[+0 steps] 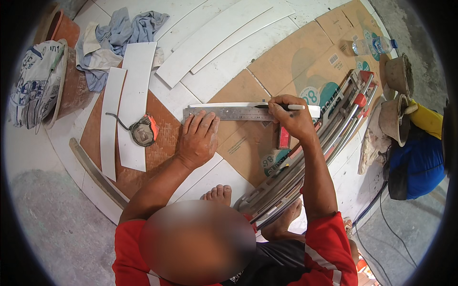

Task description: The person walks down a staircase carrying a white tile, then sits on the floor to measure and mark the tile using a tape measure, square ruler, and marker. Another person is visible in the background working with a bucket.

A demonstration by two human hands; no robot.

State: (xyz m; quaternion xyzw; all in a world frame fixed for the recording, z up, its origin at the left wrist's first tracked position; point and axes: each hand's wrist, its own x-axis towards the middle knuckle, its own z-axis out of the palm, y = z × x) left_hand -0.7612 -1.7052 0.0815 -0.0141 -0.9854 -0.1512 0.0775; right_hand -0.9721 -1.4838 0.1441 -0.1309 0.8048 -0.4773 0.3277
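Note:
A narrow white strip (312, 111), like cut tile, lies on the cardboard with a steel ruler (238, 114) along its near side. My left hand (199, 136) presses on the ruler's left end, fingers spread and laid over it; the thumb is hard to see. Above the ruler's right part, my right hand (289, 114) grips a marker (296, 107) with a dark front and white rear end. Its dark tip points left and touches or nearly touches the strip's edge. Just below the ruler sits a red-and-grey block (283, 138); whether it joins the ruler I cannot tell.
A manual tile cutter (329, 143) with metal rails lies to the right. Left are a tape measure (143, 131) and white strips (135, 105). Further out are a grey-blue cloth (126, 31), a water bottle (374, 46), buckets (394, 119) and cables (373, 209).

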